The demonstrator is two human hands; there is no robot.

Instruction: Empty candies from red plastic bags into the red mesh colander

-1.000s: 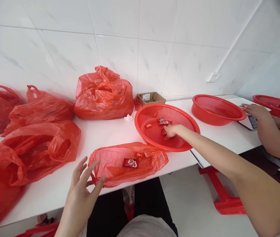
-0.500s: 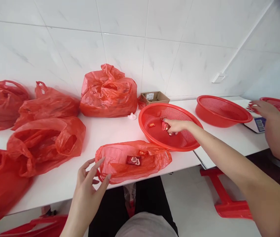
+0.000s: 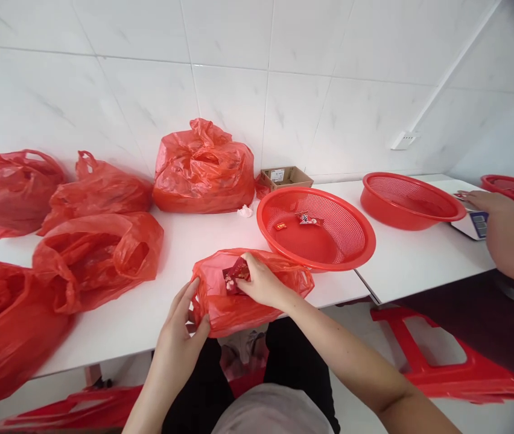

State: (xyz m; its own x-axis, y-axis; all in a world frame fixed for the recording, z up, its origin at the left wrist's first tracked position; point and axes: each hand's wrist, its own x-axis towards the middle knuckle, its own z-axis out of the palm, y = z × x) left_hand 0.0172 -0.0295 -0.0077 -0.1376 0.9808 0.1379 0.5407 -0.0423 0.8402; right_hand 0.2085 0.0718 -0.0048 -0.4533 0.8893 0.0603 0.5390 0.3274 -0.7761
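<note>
A red plastic bag (image 3: 239, 313) lies on the white table in front of me, its mouth spread toward the left. My left hand (image 3: 180, 328) grips the rim of that mouth between thumb and fingers. Inside the bag's opening, my right hand (image 3: 261, 280) is closed on a small dark-red wrapped packet (image 3: 235, 276). Behind and to the right stands a red perforated basket (image 3: 315, 247). Within it lie a small orange-red packet (image 3: 280, 226) and a red-and-white packet (image 3: 310, 220).
Several filled red bags, including one tall bag (image 3: 205, 175), stand at left and back. A small cardboard box (image 3: 286, 176) sits by the wall. To the right are another red basket (image 3: 411, 202), a scale (image 3: 473, 226), a co-worker's hand (image 3: 487, 202) and a red stool (image 3: 438, 355).
My right hand has moved from the basket leftward into the bag's opening, carrying a packet. My left hand has come closer and taken the bag's rim. A red-and-white packet shows fully in the basket.
</note>
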